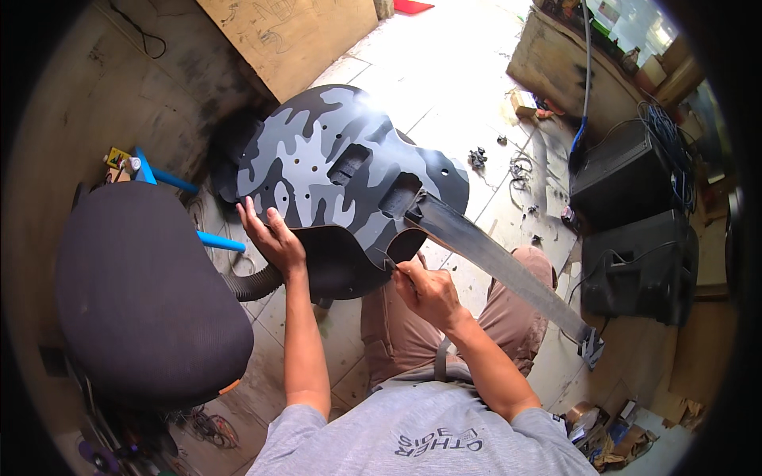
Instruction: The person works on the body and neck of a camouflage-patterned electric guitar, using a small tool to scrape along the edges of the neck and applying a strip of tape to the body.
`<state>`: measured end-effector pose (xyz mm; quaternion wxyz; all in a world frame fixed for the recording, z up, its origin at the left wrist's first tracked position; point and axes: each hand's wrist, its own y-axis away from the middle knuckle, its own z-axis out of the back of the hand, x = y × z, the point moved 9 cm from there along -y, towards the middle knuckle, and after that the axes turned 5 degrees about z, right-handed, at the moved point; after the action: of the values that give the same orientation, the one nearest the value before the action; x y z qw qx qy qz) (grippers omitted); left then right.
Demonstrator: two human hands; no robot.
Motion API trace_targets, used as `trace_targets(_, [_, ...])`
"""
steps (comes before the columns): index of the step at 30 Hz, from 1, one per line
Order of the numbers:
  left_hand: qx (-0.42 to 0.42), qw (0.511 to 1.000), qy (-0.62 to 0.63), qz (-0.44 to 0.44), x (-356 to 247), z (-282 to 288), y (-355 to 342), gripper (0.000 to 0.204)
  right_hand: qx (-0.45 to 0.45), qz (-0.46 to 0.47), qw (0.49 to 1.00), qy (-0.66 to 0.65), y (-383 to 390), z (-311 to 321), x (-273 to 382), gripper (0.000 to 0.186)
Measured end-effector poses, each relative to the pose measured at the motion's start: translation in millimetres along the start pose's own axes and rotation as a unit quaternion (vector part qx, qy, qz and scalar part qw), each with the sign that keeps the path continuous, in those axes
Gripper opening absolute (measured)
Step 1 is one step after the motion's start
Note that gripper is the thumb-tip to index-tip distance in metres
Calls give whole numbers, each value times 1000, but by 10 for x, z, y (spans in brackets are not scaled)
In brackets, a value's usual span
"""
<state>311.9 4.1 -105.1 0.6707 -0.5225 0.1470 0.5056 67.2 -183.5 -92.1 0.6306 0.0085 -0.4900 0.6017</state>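
Note:
An unstrung electric guitar body (274, 170) in black and grey camouflage lies tilted in front of me, with bare pickup cavities and several small holes. Its dark, worn neck (508, 266) slants down to the right over my knee. My left hand (278, 242) steadies the body's near left edge, fingers stretched along the rim and thumb apart. Beside the cutaway near the neck, my right hand (429, 293) is closed in a pinch around a small thin pointed tool (388, 262). The tool's tip meets the cutaway edge; most of it is hidden by my fingers.
A dark padded stool seat (151, 293) stands close on my left, with blue tubes (221, 241) behind it. Black speaker boxes (639, 266) and coiled cables (671, 151) line the right. Dark scraps (477, 158) lie on the tiled floor; a wooden board (294, 40) leans behind.

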Motion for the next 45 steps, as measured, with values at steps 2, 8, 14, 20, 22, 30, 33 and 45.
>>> trace_targets(2, [-1, 1000, 3, -2, 17, 12, -5, 52, 5, -4, 1000, 3, -21, -24, 8, 7])
trace_targets(8, [9, 1000, 2, -4, 19, -11, 0, 54, -37, -58, 996, 52, 22, 49, -213, 8])
trace_targets(14, [11, 1000, 4, 2, 28, 1, -3, 54, -2, -7, 1000, 2, 24, -48, -37, 8])
trace_targets(20, [16, 1000, 2, -3, -14, -13, 12, 54, -81, -89, 989, 82, 77, 37, -285, 8])
trace_targets(22, [17, 1000, 8, -6, -5, -9, 7, 54, -97, -110, 985, 95, 99, 62, -313, 9])
trace_targets(30, [26, 999, 28, -21, -27, -29, 7, 51, -96, -57, 988, 111, 84, -43, -52, 9])
trace_targets(33, [25, 999, 29, -24, -25, -24, 7, 52, -105, -104, 981, 128, 152, 38, -230, 9])
trace_targets(45, [27, 999, 15, -18, -22, -14, 10, 52, -125, -124, 975, 137, 181, 64, -264, 11])
